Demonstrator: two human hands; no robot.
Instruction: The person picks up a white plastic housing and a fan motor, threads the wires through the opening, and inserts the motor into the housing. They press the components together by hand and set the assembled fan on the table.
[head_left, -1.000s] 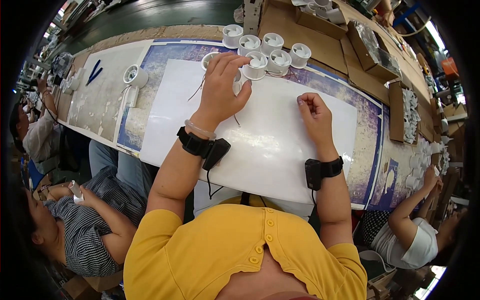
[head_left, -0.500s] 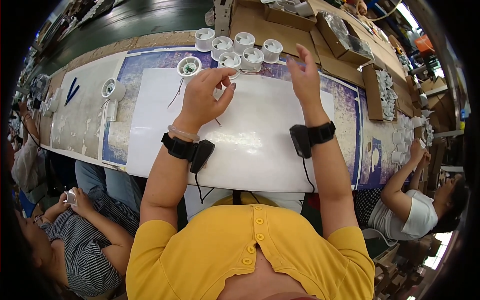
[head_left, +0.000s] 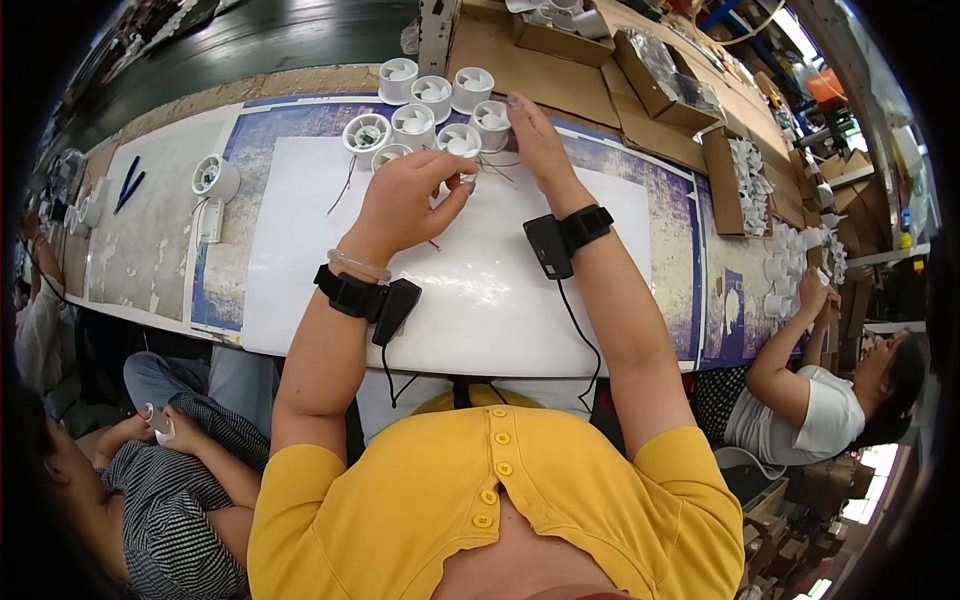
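Note:
Several white round fan units (head_left: 431,95) with bladed centres stand clustered at the table's far edge. My right hand (head_left: 541,150) reaches beside the rightmost fan (head_left: 491,118), fingers stretched out and seeming to touch its side. Just in front of the cluster, my left hand (head_left: 405,205) is closed, thumb and fingertips pinched together; what lies between them is too small to make out. It partly covers a fan (head_left: 390,155) behind it. A fan with a green circuit board (head_left: 367,133) stands left of it, a thin wire trailing down. Another short wire (head_left: 434,245) shows below my left hand.
A white sheet (head_left: 320,250) covers the table before me. Further left are one fan unit (head_left: 215,178) and blue pliers (head_left: 130,185). Cardboard boxes (head_left: 722,185) with white parts stand at the right. People sit on both sides, the left one (head_left: 175,500) handling a white part.
My right hand has moved left to the rightmost fan, and the fans on that side now stand further left and nearer. My left hand stays pinched in about the same place.

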